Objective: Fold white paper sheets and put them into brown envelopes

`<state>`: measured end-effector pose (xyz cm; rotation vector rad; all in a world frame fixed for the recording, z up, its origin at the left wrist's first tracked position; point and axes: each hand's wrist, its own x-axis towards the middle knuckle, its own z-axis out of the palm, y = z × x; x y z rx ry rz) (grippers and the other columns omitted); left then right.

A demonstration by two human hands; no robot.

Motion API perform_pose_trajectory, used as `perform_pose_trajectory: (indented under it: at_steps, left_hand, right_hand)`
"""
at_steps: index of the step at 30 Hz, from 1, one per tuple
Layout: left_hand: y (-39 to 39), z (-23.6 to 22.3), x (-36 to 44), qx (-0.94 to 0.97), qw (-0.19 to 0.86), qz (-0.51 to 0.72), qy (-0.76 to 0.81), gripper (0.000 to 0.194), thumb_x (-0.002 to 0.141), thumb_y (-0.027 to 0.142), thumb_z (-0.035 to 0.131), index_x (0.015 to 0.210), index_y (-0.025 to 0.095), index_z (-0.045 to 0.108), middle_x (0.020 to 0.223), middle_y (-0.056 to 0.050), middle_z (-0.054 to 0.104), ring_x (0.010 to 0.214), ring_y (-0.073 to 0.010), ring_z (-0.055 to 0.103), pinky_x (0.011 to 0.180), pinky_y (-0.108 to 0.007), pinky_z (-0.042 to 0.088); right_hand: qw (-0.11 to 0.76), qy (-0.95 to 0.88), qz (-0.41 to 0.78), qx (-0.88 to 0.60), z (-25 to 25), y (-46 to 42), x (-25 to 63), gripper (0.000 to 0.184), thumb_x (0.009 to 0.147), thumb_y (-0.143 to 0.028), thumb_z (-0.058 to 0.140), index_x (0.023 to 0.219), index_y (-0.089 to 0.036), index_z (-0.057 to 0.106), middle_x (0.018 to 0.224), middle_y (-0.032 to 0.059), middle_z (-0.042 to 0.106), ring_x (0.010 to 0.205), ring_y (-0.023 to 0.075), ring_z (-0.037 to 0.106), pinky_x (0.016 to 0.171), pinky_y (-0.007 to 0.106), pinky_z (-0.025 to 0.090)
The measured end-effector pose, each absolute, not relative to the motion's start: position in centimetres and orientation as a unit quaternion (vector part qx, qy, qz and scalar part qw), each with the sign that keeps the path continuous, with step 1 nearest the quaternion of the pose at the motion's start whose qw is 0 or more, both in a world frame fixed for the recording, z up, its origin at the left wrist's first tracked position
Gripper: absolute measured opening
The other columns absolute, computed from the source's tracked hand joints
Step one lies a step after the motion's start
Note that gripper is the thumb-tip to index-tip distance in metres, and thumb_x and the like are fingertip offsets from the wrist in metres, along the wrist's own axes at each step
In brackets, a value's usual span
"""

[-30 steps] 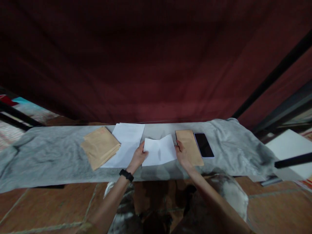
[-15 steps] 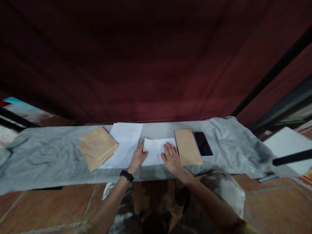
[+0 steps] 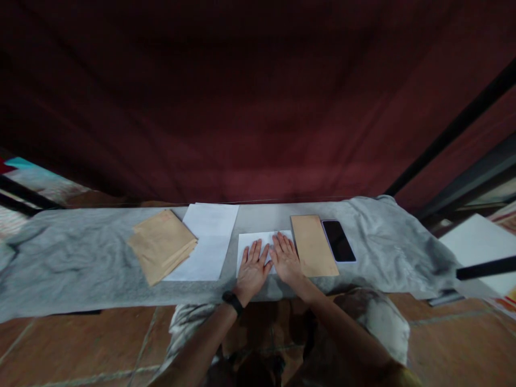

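Observation:
A folded white sheet of paper (image 3: 250, 238) lies in front of me on the grey cloth. My left hand (image 3: 252, 269) rests flat on it, fingers spread, with a dark band at the wrist. My right hand (image 3: 285, 258) also presses flat on the paper's right half, thumb close to the left hand's. Just to the right is a brown envelope (image 3: 314, 244), its edge close to my right fingers. Left of the folded paper sit white sheets (image 3: 209, 236), partly under a pile of brown envelopes (image 3: 161, 242). Much of the folded paper is hidden beneath my hands.
A phone (image 3: 338, 241) with a dark screen lies right of the single envelope. The grey cloth (image 3: 80, 252) covers a long narrow surface. A dark red curtain (image 3: 258, 134) hangs behind it. At far right, a black bar (image 3: 486, 267) crosses before a white panel (image 3: 470, 242).
My left hand has moved from gripping the paper's left edge to lying flat on top of it. My right hand stays on the paper, which now lies flatter.

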<state>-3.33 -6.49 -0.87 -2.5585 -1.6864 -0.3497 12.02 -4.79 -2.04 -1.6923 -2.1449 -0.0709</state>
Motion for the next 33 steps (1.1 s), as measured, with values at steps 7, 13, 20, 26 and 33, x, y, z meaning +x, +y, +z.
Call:
perform_pose_trajectory:
  at_steps: [7,13,20,26,33]
  left_hand:
    - [-5.2,-1.3,-4.9,-0.823,0.027,-0.106,-0.558,0.053,0.103,0.037,0.03,0.151,0.016,0.039,0.16,-0.011,0.035,0.149,-0.0233,0.03,0.122,-0.047,0.026]
    - [-3.2,-1.3,-5.5,-0.797,0.031,-0.107,-0.594,0.06,0.102,0.044,0.03,0.151,0.01,0.038,0.158,-0.016,0.036,0.148,-0.0259,0.031,0.122,-0.046,0.026]
    - [-5.3,-0.8,-5.2,-0.821,0.046,-0.117,-0.557,0.057,0.102,0.044,0.034,0.152,0.018,0.038,0.159,-0.012,0.036,0.149,-0.0274,0.03,0.12,-0.05,0.028]
    - [-7.4,-0.7,-5.3,-0.839,0.049,-0.11,-0.53,0.058,0.098,0.048,0.046,0.151,0.025,0.04,0.158,-0.009,0.04,0.148,-0.0291,0.032,0.12,-0.052,0.027]
    - [-7.1,0.0,-5.3,-0.836,0.03,-0.098,-0.538,0.058,0.098,0.052,0.043,0.151,0.027,0.04,0.159,-0.006,0.037,0.149,-0.0267,0.03,0.121,-0.05,0.026]
  right_hand:
    - [0.208,-0.745,-0.046,-0.632,-2.9,-4.0,11.5,0.053,0.102,-0.038,0.043,0.149,-0.014,0.044,0.156,0.0173,0.038,0.143,0.0311,0.038,0.116,0.048,0.03]
    - [0.204,-0.725,-0.057,-0.655,-3.1,-3.9,11.2,0.056,0.101,-0.04,0.045,0.149,-0.011,0.043,0.156,0.0211,0.037,0.142,0.0335,0.04,0.115,0.05,0.031]
    - [0.195,-0.749,-0.016,-0.633,-2.2,-2.9,11.4,0.052,0.103,-0.035,0.036,0.148,-0.01,0.045,0.156,0.0175,0.039,0.145,0.0296,0.036,0.117,0.046,0.029]
    - [0.188,-0.764,0.005,-0.617,-2.0,-2.2,11.3,0.053,0.103,-0.036,0.037,0.15,-0.012,0.042,0.157,0.016,0.039,0.146,0.0274,0.033,0.12,0.047,0.025]
    - [0.189,-0.762,0.001,-0.62,-2.2,-2.5,11.1,0.053,0.102,-0.036,0.04,0.15,-0.011,0.042,0.156,0.0168,0.04,0.146,0.0272,0.033,0.12,0.047,0.024]
